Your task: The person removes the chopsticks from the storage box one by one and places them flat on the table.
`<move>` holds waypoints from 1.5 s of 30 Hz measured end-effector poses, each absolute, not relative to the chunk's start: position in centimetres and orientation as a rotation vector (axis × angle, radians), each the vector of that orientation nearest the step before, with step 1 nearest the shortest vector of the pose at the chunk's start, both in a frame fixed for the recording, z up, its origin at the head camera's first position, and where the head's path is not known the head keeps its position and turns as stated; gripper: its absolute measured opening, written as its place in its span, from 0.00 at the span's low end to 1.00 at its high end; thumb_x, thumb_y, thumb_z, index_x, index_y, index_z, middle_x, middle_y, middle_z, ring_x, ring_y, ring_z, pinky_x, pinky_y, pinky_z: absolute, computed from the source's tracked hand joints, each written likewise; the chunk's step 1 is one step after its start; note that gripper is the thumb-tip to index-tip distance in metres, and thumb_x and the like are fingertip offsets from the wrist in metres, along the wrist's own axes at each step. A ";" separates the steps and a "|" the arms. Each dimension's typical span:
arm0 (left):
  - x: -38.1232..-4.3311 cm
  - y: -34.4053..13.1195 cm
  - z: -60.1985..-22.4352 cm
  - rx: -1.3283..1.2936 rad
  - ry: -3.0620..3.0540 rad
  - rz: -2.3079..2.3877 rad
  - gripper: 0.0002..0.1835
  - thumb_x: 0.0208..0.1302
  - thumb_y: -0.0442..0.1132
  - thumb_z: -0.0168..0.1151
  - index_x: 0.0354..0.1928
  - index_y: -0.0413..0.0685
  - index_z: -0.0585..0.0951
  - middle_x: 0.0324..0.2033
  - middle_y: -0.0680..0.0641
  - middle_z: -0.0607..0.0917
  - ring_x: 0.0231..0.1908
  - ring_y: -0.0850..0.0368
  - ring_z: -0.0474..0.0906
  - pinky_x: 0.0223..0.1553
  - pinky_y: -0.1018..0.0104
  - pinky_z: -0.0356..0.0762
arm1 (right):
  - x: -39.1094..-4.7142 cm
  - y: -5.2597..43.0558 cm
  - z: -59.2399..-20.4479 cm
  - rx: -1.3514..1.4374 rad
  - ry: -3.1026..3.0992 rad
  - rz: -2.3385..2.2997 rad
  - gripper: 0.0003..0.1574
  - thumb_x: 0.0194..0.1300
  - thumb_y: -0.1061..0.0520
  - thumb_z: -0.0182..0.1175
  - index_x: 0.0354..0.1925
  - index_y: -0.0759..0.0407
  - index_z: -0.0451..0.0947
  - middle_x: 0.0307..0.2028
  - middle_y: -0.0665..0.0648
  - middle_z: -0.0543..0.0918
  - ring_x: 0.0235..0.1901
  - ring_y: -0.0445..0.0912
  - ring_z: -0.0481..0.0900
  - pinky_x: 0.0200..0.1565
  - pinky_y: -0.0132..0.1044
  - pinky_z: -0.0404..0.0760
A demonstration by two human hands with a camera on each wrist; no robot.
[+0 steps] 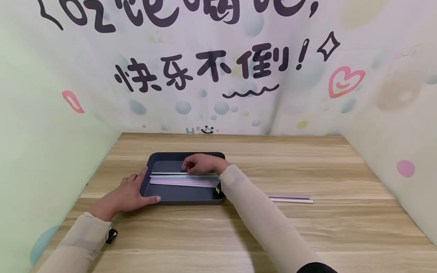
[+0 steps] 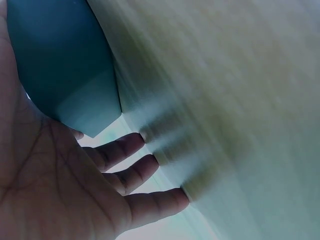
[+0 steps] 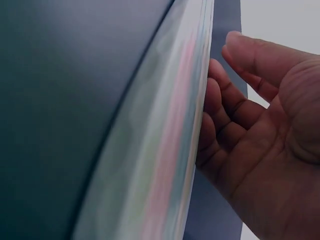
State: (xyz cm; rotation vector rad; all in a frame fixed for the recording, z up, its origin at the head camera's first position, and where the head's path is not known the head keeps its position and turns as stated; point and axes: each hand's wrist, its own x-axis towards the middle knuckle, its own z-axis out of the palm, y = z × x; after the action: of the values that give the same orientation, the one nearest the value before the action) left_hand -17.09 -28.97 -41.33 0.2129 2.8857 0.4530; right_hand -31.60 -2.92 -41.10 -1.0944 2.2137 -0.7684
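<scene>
A dark grey-blue tray [image 1: 191, 202] holds several slim pastel chopsticks [image 1: 184, 182], lying side by side across it. At the tray's left end, my left hand [image 1: 127, 195] touches the rim with fingers spread, the thumb along the front edge. In the left wrist view, several of its fingers [image 2: 160, 202] extend beside the tray's wall [image 2: 65, 60]. My right hand [image 1: 205, 163] is over the back half of the tray. Its bent fingers [image 3: 212, 95] rest beside the chopsticks [image 3: 172, 165]; the thumb stands apart, and nothing shows between thumb and fingers.
Two more chopsticks [image 1: 291, 199], one purple and one cream, lie on the wooden table [image 1: 191, 239] right of the tray, partly behind my right forearm. A printed cloth [image 1: 211, 110] hangs behind the table, with pale walls on both sides.
</scene>
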 end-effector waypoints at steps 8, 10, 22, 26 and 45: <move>-17.1 -28.9 -41.6 0.205 2.878 0.445 0.70 0.51 0.78 0.60 0.76 0.32 0.44 0.64 0.19 0.59 0.61 0.20 0.56 0.56 0.29 0.64 | -31.6 -2.8 -41.5 -1.089 2.274 -0.716 0.08 0.71 0.63 0.59 0.48 0.56 0.79 0.36 0.51 0.77 0.33 0.42 0.71 0.37 0.31 0.72; -17.1 -28.9 -41.5 0.208 2.880 0.443 0.70 0.51 0.78 0.60 0.76 0.32 0.44 0.64 0.19 0.59 0.61 0.20 0.57 0.56 0.29 0.64 | -31.5 -2.8 -41.5 -1.073 2.295 -0.710 0.08 0.71 0.64 0.59 0.47 0.55 0.79 0.35 0.51 0.78 0.33 0.43 0.72 0.36 0.31 0.72; -17.0 -28.9 -41.3 0.230 2.899 0.439 0.69 0.51 0.77 0.61 0.75 0.30 0.45 0.63 0.18 0.61 0.60 0.20 0.58 0.55 0.30 0.65 | -31.1 -2.7 -41.6 -1.028 2.348 -0.728 0.09 0.72 0.62 0.58 0.48 0.58 0.81 0.33 0.52 0.78 0.29 0.43 0.71 0.34 0.32 0.72; -17.0 -29.0 -41.5 0.257 2.915 0.439 0.68 0.53 0.75 0.62 0.75 0.30 0.45 0.62 0.18 0.61 0.59 0.18 0.58 0.54 0.30 0.65 | -31.0 -2.5 -41.7 -1.020 2.348 -0.760 0.08 0.72 0.61 0.58 0.47 0.55 0.81 0.33 0.52 0.78 0.29 0.43 0.71 0.33 0.33 0.72; -16.9 -28.9 -41.1 0.264 2.908 0.447 0.67 0.54 0.73 0.63 0.75 0.29 0.45 0.62 0.18 0.61 0.59 0.18 0.58 0.54 0.30 0.65 | -31.1 -2.8 -42.1 -0.981 2.374 -0.805 0.05 0.71 0.60 0.60 0.43 0.54 0.81 0.31 0.51 0.78 0.27 0.43 0.71 0.32 0.34 0.72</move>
State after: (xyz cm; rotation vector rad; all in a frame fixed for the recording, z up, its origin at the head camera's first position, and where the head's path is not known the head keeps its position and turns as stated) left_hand -16.85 -28.94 -41.08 0.2636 2.9084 0.4467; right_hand -31.09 -2.75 -42.14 -0.9808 2.3742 -0.8049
